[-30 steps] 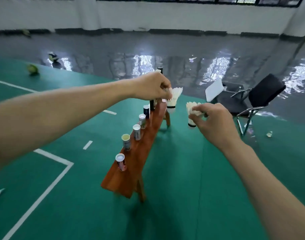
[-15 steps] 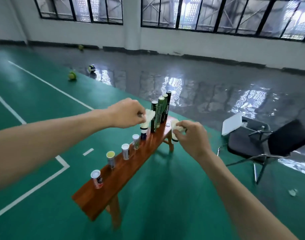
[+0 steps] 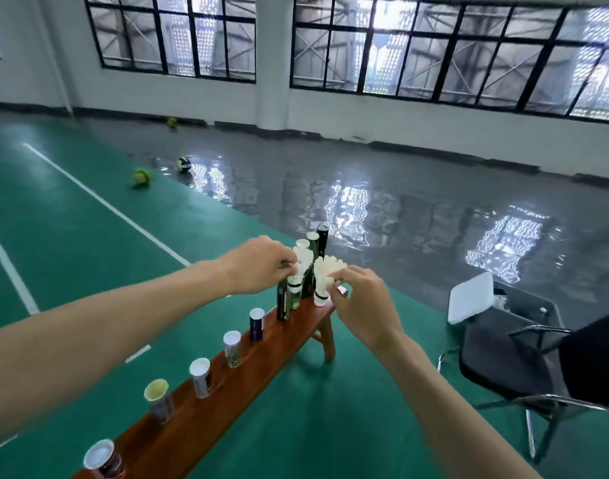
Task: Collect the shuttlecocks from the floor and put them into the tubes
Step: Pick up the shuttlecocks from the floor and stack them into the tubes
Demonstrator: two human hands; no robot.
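A brown wooden bench point(image 3: 199, 423) carries a row of short open tubes point(image 3: 232, 347) and, at its far end, several tall dark tubes point(image 3: 321, 238). My left hand point(image 3: 258, 267) pinches a white shuttlecock point(image 3: 298, 271) by its feathers, cork down, right over the mouth of a tall dark tube point(image 3: 283, 302). My right hand point(image 3: 360, 305) grips a second white shuttlecock point(image 3: 324, 278) just right of the tall tubes, above the bench's far end. Whether the left shuttlecock's cork is inside the tube I cannot tell.
A black chair point(image 3: 517, 361) with a white sheet point(image 3: 470, 302) on it stands to the right of the bench. Three balls point(image 3: 141, 175) lie far off on the floor at the left. Green court floor point(image 3: 313, 426) surrounds the bench.
The view has come closer to the bench and risen. Both hands have moved in over the tall tubes, and the left shuttlecock has come down to a tube's mouth.
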